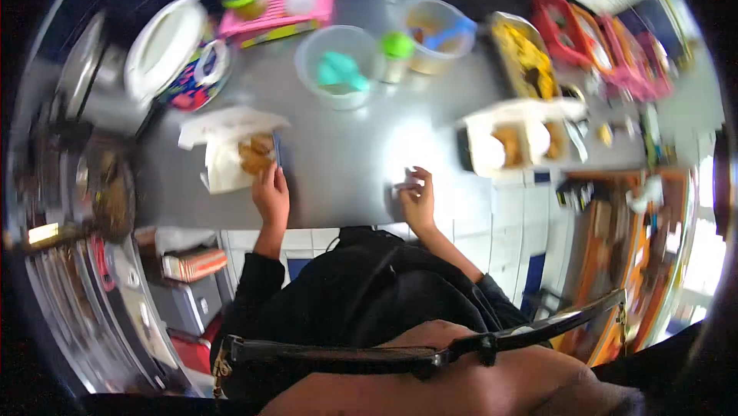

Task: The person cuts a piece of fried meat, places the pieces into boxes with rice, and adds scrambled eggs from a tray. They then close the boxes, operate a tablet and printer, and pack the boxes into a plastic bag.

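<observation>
1. Brown food [256, 154] is laid on open white wrapping [223, 174], near the left end of the front edge of the metal bench [330, 162].
2. The left hand [271, 198] is brought to the food's near right side. Its thumb and fingers are set narrow there; whether a piece is gripped cannot be told.
3. The right hand [417, 202] is held over the bench near the middle of the front edge, its fingers bent and parted.
4. A clear bowl [309, 66] is placed toward the back edge, with a teal cup [337, 68] held inside.
5. A green-lidded jar [397, 47] is stood between that bowl and a second bowl [407, 16], in which a blue utensil [453, 33] is rested.
6. A white carton [530, 114] is set toward the right end, near the front edge; its contents are blurred.
</observation>
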Available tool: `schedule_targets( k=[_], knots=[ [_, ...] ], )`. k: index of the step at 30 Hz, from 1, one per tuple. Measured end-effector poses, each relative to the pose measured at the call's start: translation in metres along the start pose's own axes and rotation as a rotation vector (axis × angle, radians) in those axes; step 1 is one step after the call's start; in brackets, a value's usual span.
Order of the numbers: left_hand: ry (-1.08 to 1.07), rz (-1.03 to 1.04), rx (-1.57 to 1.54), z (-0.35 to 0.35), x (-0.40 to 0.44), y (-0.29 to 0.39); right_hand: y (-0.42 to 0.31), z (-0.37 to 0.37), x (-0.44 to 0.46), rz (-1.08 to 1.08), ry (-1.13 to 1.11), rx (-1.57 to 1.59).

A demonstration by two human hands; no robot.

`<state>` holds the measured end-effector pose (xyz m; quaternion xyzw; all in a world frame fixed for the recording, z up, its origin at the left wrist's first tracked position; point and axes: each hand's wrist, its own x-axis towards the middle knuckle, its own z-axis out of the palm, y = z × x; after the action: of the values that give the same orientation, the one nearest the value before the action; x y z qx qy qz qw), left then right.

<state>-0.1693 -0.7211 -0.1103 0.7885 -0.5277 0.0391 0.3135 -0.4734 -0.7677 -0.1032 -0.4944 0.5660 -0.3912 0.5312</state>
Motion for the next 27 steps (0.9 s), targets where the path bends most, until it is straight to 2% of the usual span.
schedule_targets(
  k=[2, 4, 7, 11, 13, 14, 15, 17, 19, 20, 23, 27],
  knots=[
    [-0.052, 0.086, -0.08, 0.013, -0.028, 0.051, 0.005, -0.045, -0.031, -0.03, -0.046, 0.038],
    [-0.094, 0.156, -0.161, 0.034, -0.049, 0.104, 0.012, -0.095, -0.058, -0.042, 0.021, -0.006],
    [-0.202, 0.068, -0.399, 0.063, -0.078, 0.182, 0.032, -0.181, -0.098, 0.005, 0.184, -0.006],
    [-0.246, 0.134, -0.474, 0.096, -0.087, 0.259, 0.057, -0.289, -0.143, 0.06, 0.398, -0.01],
    [-0.118, 0.225, -0.357, 0.101, -0.087, 0.28, 0.061, -0.335, -0.16, 0.067, 0.488, -0.044],
    [0.298, 0.315, -0.077, 0.112, -0.086, 0.274, 0.066, -0.357, -0.165, 0.066, 0.497, -0.046],
    [0.397, 0.094, 0.062, 0.105, -0.083, 0.273, 0.072, -0.375, -0.166, 0.075, 0.563, -0.026],
    [0.505, -0.164, 0.287, 0.095, -0.078, 0.273, 0.083, -0.407, -0.173, 0.1, 0.672, 0.026],
    [0.025, -0.627, -0.091, 0.134, -0.06, 0.185, 0.1, -0.431, -0.166, 0.133, 0.674, 0.059],
    [-0.136, -0.708, -0.433, 0.128, -0.055, 0.192, 0.105, -0.441, -0.159, 0.155, 0.679, 0.088],
    [-0.118, -0.691, -0.509, 0.128, -0.058, 0.212, 0.118, -0.462, -0.12, 0.146, 0.595, 0.179],
    [0.084, -0.704, -0.335, 0.134, -0.064, 0.217, 0.106, -0.492, -0.049, 0.135, 0.488, 0.287]
  ],
)
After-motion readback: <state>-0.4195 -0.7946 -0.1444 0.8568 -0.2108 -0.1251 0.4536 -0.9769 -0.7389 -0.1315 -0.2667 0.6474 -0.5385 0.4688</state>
